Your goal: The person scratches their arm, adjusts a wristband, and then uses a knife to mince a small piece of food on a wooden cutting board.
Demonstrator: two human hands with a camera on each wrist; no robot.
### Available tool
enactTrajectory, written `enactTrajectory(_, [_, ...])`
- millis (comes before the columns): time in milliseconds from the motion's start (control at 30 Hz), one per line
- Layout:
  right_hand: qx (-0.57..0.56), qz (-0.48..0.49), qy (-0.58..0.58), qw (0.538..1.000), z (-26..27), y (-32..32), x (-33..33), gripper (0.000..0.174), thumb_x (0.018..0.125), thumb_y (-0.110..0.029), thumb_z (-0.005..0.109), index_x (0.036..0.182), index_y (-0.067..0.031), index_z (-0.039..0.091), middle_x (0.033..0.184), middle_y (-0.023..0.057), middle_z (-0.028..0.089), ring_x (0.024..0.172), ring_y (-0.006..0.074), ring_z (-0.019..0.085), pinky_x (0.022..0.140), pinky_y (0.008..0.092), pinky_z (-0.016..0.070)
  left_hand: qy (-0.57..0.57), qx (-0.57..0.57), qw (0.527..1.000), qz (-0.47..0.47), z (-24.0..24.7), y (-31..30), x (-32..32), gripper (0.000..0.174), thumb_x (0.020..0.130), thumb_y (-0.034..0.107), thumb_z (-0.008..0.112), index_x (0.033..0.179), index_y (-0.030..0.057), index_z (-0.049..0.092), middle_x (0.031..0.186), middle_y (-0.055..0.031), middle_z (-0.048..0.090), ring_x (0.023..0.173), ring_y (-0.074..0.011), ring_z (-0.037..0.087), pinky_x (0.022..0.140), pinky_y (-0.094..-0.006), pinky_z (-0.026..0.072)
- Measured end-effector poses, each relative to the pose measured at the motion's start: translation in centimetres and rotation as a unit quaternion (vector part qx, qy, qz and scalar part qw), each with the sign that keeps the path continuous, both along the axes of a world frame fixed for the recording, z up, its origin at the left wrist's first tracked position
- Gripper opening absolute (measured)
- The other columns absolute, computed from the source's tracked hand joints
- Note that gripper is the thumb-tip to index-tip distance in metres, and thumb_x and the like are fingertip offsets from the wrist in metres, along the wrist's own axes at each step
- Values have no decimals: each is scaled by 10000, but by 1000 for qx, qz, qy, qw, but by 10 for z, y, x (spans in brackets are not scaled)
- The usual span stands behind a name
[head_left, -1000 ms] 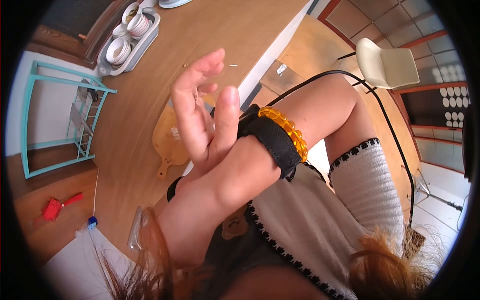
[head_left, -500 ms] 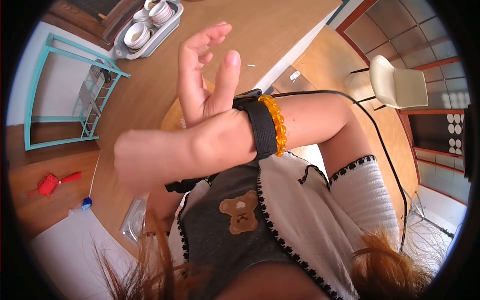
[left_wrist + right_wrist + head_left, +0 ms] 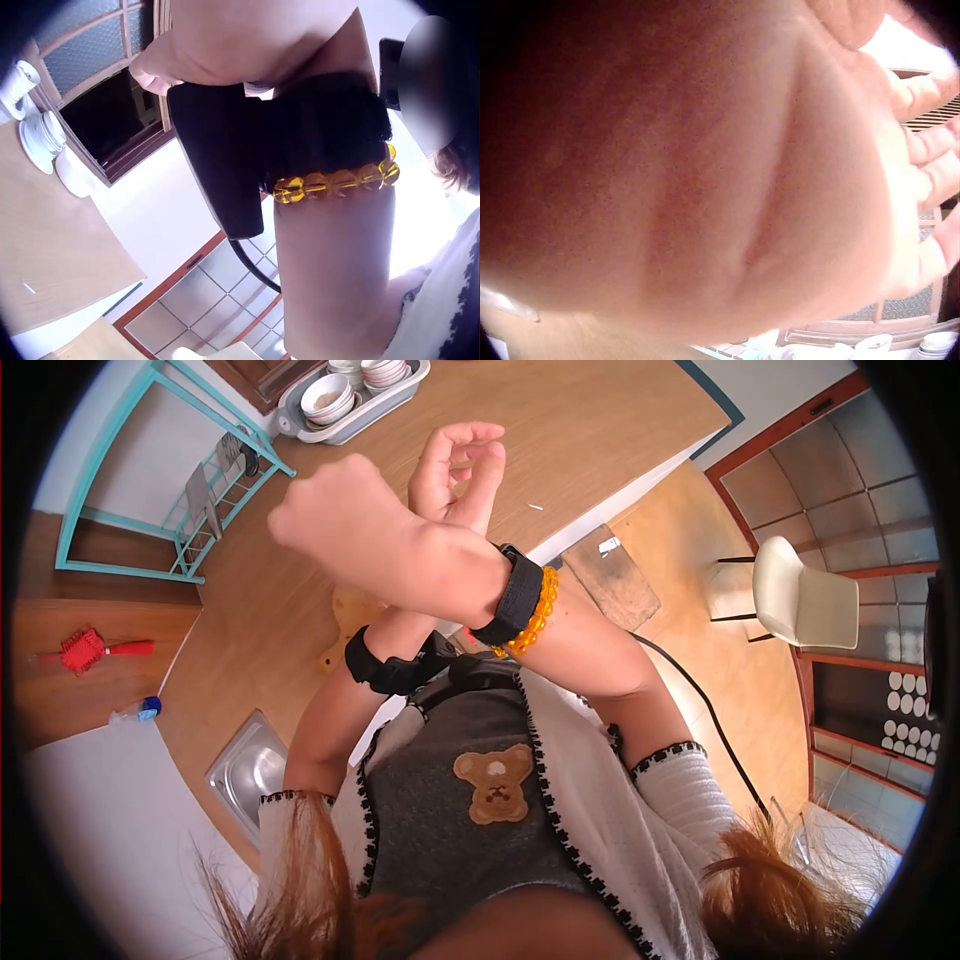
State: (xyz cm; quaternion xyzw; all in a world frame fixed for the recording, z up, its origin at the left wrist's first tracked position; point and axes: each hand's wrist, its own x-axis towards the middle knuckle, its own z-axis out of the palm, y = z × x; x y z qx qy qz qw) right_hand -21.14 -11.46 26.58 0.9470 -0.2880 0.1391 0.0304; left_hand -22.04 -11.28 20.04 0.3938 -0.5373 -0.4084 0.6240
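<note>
My forearms are crossed in front of my chest in the head view. The right hand (image 3: pixel 345 520) makes a fist-like shape, back of the hand upward, its fingers hidden underneath; nothing shows in it. Behind it rises the left hand (image 3: pixel 455 475), fingers loosely bent and thumb near the fingertips, holding nothing. An amber bead bracelet (image 3: pixel 545 605) and a black strap (image 3: pixel 512 595) circle the right wrist; another black strap (image 3: pixel 375 660) is on the left. The left wrist view shows a black device (image 3: pixel 214 157) above the beads (image 3: pixel 341 180). A palm (image 3: pixel 705 165) fills most of the right wrist view.
On the wooden tabletop (image 3: pixel 600 420) stand a grey tub (image 3: pixel 395 405) of bowls and a turquoise rack (image 3: pixel 140 420). A cutting board (image 3: pixel 355 610) is partly behind my arms. A metal sink (image 3: pixel 255 765) lies left, a chair (image 3: pixel 810 590) and black cable (image 3: pixel 700 700) right.
My right hand has swung from low on the left up beside the left hand. The left thumb and fingertips have come closer together. The head view has shifted, uncovering the sink.
</note>
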Motion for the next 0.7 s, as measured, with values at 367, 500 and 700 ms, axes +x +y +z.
enactTrajectory(367, [218,-35,-386,896,-13,-7,1,153,656,-117,605,575,-62,487,556,102,536,568,291,559,528,386,437,-66,78,993,-52,-27,7,-13,114,899,125,579,1001,75,574,923,37,585,858,-31,509,770,-205,402])
enactTrajectory(500, [303,-57,-404,861,-20,-15,-2,137,636,-136,632,592,-70,520,577,91,552,610,297,571,555,391,448,-144,118,976,-113,-37,9,-15,114,901,159,579,979,78,594,904,8,620,854,-58,552,780,-235,438])
enactTrajectory(700, [147,-95,-347,921,-35,-25,-9,106,638,-115,656,622,-81,556,589,79,586,618,281,603,538,382,466,-256,121,947,-155,-40,8,-6,177,899,184,566,1006,43,557,874,-21,589,759,-63,521,664,-240,447])
